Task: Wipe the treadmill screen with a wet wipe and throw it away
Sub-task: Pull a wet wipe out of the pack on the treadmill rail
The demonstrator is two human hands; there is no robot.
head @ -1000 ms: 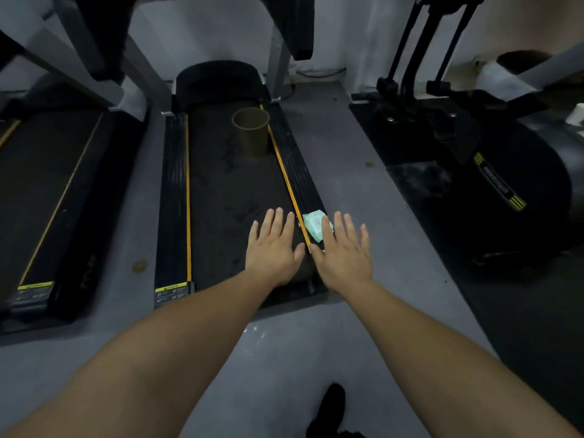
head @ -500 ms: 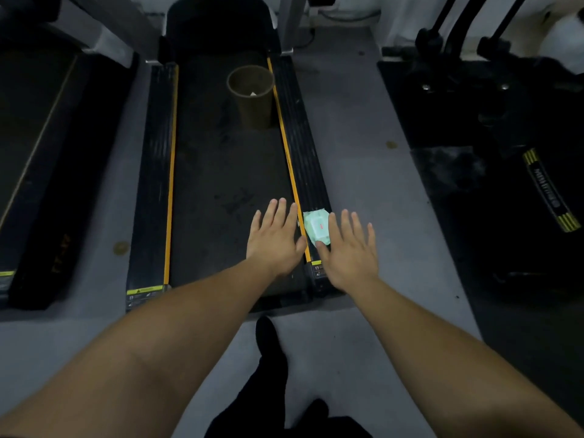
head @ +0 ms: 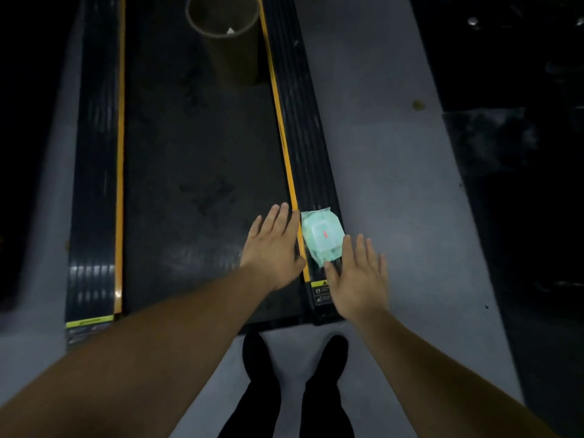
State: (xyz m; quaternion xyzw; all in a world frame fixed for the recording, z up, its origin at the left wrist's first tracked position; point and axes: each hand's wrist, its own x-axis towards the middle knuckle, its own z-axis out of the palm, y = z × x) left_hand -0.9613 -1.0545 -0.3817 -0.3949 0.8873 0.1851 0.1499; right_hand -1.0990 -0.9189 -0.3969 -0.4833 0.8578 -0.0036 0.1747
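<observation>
A pale green wet wipe pack (head: 320,237) with a white lid lies on the right side rail of the treadmill deck (head: 202,172), near its rear end. My left hand (head: 273,249) hovers flat over the belt just left of the pack, fingers straight. Just below and right of the pack is my right hand (head: 358,278), fingers spread, with its thumb at the pack's lower corner. Neither hand holds anything. A brown paper bin (head: 226,30) stands at the far end of the belt with a white scrap inside. The treadmill screen is out of view.
Grey floor (head: 395,184) runs along the right of the treadmill, with dark gym equipment (head: 512,153) beyond it. Another dark machine edge sits at far left. My legs in dark trousers and shoes (head: 294,368) stand just behind the deck's rear edge.
The view has tilted down and drawn closer to the deck. Both hands have moved nearer to the wipe pack, which now lies between them.
</observation>
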